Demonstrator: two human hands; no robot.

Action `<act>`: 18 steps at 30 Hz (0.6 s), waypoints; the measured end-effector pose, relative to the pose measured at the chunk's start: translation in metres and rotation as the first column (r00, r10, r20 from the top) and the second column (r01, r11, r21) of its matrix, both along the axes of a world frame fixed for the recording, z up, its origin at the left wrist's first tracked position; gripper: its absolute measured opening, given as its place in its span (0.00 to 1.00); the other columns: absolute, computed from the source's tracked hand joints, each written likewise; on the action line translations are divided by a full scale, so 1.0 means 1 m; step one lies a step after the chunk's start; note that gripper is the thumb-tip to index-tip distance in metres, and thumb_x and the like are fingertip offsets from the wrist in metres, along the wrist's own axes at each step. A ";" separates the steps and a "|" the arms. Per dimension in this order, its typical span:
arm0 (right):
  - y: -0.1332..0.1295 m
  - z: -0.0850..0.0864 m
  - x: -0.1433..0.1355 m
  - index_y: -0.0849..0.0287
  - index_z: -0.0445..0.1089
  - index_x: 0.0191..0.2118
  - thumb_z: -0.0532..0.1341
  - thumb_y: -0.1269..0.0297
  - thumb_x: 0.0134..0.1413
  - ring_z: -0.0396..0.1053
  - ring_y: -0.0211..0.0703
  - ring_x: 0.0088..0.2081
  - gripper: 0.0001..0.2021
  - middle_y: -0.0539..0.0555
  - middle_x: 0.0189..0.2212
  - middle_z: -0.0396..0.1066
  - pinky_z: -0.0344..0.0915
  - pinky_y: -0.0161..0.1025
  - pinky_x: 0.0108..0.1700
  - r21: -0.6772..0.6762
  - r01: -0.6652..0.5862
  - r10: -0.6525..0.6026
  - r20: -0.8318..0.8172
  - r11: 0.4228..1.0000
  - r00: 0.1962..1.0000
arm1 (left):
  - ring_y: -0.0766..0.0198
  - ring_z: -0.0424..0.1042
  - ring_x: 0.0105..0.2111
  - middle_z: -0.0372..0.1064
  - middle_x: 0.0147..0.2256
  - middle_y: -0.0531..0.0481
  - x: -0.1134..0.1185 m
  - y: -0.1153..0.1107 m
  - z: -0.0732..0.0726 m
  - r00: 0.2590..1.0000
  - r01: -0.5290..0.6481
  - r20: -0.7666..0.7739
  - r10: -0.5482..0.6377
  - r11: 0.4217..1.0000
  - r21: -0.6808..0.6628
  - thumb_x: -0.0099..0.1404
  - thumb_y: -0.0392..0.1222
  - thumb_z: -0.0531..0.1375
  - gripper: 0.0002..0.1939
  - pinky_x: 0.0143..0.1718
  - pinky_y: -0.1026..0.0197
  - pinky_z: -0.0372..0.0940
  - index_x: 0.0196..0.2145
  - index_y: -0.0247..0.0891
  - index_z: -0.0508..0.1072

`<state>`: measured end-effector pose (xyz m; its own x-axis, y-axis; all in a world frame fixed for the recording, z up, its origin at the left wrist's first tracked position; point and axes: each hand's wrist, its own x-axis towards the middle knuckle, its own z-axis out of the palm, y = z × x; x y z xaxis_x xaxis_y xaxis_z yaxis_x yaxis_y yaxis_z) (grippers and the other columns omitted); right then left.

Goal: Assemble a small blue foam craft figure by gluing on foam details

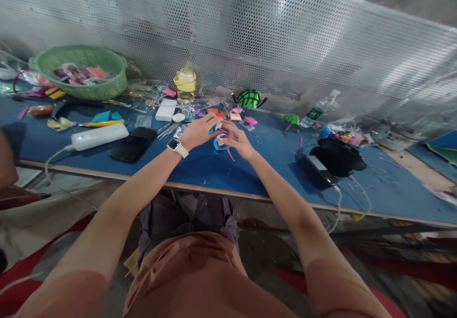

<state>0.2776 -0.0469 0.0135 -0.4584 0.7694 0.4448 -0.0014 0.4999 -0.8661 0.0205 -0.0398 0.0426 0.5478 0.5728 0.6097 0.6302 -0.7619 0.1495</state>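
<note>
My left hand (200,131), with a watch (173,144) on its wrist, reaches in over the middle of the blue table. Opposite it, my right hand (237,138) has its fingers bent toward the left fingertips. Between the two hands is a small white piece; its shape is too small to tell, and the fingers partly cover it. Just below the fingers a small blue and white round item (220,142) rests on the table. A pink strip (231,154) lies beside it, near the right hand.
Along the back stand a green basket (123,77), a yellow-lidded jar (185,84) and a plastic bottle (316,112). A phone (133,144) and white power bank (100,136) lie left; a black device (317,171) and black pouch (337,156) lie right. A person's arm (6,161) shows far left.
</note>
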 end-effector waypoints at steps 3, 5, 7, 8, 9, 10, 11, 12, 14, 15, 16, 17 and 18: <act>-0.002 0.001 -0.004 0.43 0.84 0.66 0.82 0.32 0.56 0.74 0.67 0.75 0.37 0.60 0.81 0.68 0.79 0.69 0.72 0.006 0.038 -0.038 0.005 0.999 0.999 | 0.46 0.87 0.57 0.82 0.62 0.36 0.000 0.005 -0.008 0.999 -0.006 0.042 0.004 0.999 0.041 0.89 0.46 0.62 0.19 0.54 0.50 0.81 0.70 0.41 0.79; -0.004 0.002 -0.007 0.45 0.85 0.64 0.82 0.31 0.56 0.76 0.65 0.73 0.36 0.61 0.78 0.72 0.80 0.66 0.72 0.008 0.078 -0.078 -0.009 0.997 0.997 | 0.46 0.86 0.59 0.83 0.62 0.36 -0.003 0.007 -0.010 0.998 0.004 0.066 -0.008 0.998 0.057 0.90 0.46 0.60 0.18 0.56 0.50 0.81 0.70 0.42 0.79; -0.006 0.005 -0.010 0.46 0.85 0.62 0.82 0.29 0.55 0.79 0.63 0.70 0.36 0.61 0.74 0.77 0.82 0.63 0.69 -0.034 0.113 -0.115 -0.047 0.993 0.992 | 0.46 0.86 0.59 0.83 0.62 0.36 -0.003 0.006 -0.010 0.996 0.009 0.088 -0.014 0.998 0.055 0.90 0.45 0.59 0.19 0.54 0.50 0.81 0.70 0.41 0.80; -0.007 0.006 -0.012 0.46 0.85 0.61 0.82 0.28 0.55 0.80 0.63 0.69 0.37 0.61 0.72 0.79 0.83 0.61 0.67 -0.073 0.127 -0.132 -0.069 0.989 0.989 | 0.45 0.87 0.58 0.83 0.62 0.35 -0.003 0.005 -0.009 0.994 0.007 0.107 -0.012 0.999 0.046 0.90 0.45 0.58 0.19 0.53 0.50 0.80 0.69 0.40 0.81; -0.008 0.008 -0.012 0.47 0.85 0.60 0.81 0.28 0.55 0.82 0.62 0.67 0.37 0.60 0.70 0.81 0.84 0.59 0.65 -0.119 0.138 -0.149 -0.093 0.983 0.984 | 0.45 0.87 0.57 0.83 0.61 0.34 -0.002 0.003 -0.008 0.991 0.004 0.136 -0.009 0.999 0.034 0.90 0.44 0.58 0.19 0.52 0.50 0.80 0.68 0.39 0.82; -0.008 0.010 -0.013 0.47 0.85 0.59 0.81 0.27 0.55 0.83 0.61 0.66 0.36 0.60 0.68 0.83 0.84 0.57 0.63 -0.161 0.150 -0.169 -0.114 0.975 0.979 | 0.46 0.87 0.55 0.84 0.61 0.34 -0.001 0.002 -0.006 0.985 0.003 0.173 -0.006 1.000 0.016 0.89 0.44 0.58 0.18 0.52 0.49 0.80 0.67 0.39 0.82; -0.009 0.011 -0.012 0.48 0.85 0.58 0.81 0.27 0.54 0.84 0.59 0.64 0.36 0.60 0.66 0.84 0.85 0.55 0.61 -0.193 0.166 -0.193 -0.131 0.967 0.972 | 0.47 0.87 0.53 0.84 0.61 0.34 0.000 0.001 -0.005 0.977 0.003 0.214 -0.002 1.000 -0.006 0.89 0.43 0.58 0.17 0.52 0.49 0.80 0.65 0.39 0.83; -0.009 0.013 -0.012 0.48 0.85 0.57 0.82 0.27 0.53 0.85 0.58 0.62 0.36 0.59 0.64 0.86 0.85 0.53 0.60 -0.209 0.185 -0.217 -0.142 0.960 0.966 | 0.48 0.88 0.51 0.84 0.61 0.35 0.000 0.000 -0.004 0.967 0.006 0.256 0.003 0.999 -0.032 0.88 0.43 0.59 0.17 0.53 0.49 0.80 0.64 0.39 0.83; -0.008 0.014 -0.010 0.48 0.85 0.56 0.82 0.26 0.51 0.86 0.55 0.57 0.37 0.58 0.59 0.87 0.85 0.51 0.58 -0.187 0.222 -0.250 -0.144 0.957 0.957 | 0.52 0.87 0.46 0.85 0.61 0.37 0.002 -0.001 -0.003 0.941 0.020 0.339 0.014 0.995 -0.097 0.87 0.43 0.61 0.15 0.52 0.49 0.81 0.64 0.41 0.80; -0.008 0.014 -0.010 0.48 0.85 0.57 0.82 0.26 0.51 0.86 0.54 0.55 0.38 0.58 0.57 0.88 0.85 0.51 0.57 -0.152 0.240 -0.260 -0.132 0.959 0.956 | 0.54 0.87 0.44 0.85 0.60 0.37 0.002 -0.001 -0.003 0.926 0.034 0.377 0.019 0.990 -0.134 0.87 0.44 0.62 0.14 0.50 0.51 0.81 0.64 0.41 0.79; -0.007 0.013 -0.010 0.48 0.84 0.58 0.82 0.26 0.51 0.86 0.53 0.53 0.39 0.58 0.55 0.88 0.84 0.51 0.56 -0.106 0.257 -0.269 -0.114 0.960 0.956 | 0.56 0.87 0.41 0.86 0.58 0.38 0.003 -0.002 -0.004 0.912 0.055 0.409 0.020 0.984 -0.170 0.86 0.45 0.63 0.13 0.47 0.52 0.81 0.63 0.42 0.77; -0.007 0.012 -0.010 0.48 0.84 0.60 0.82 0.26 0.52 0.86 0.53 0.52 0.39 0.58 0.54 0.88 0.84 0.51 0.55 -0.057 0.275 -0.279 -0.096 0.960 0.956 | 0.57 0.87 0.38 0.87 0.56 0.39 0.004 -0.003 -0.005 0.899 0.084 0.437 0.014 0.976 -0.202 0.86 0.45 0.64 0.12 0.45 0.53 0.81 0.62 0.42 0.76; -0.007 0.011 -0.011 0.48 0.84 0.60 0.82 0.27 0.53 0.86 0.53 0.51 0.39 0.58 0.54 0.88 0.84 0.51 0.53 -0.011 0.292 -0.291 -0.082 0.957 0.953 | 0.59 0.86 0.36 0.87 0.53 0.40 0.006 -0.004 -0.005 0.889 0.120 0.458 -0.002 0.966 -0.230 0.86 0.46 0.64 0.10 0.43 0.54 0.81 0.60 0.42 0.75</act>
<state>0.2670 -0.0536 0.0244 -0.1764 0.8635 0.4724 0.0739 0.4902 -0.8685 0.0266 -0.0436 0.0373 0.2868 0.7104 0.6428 0.4027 -0.6982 0.5919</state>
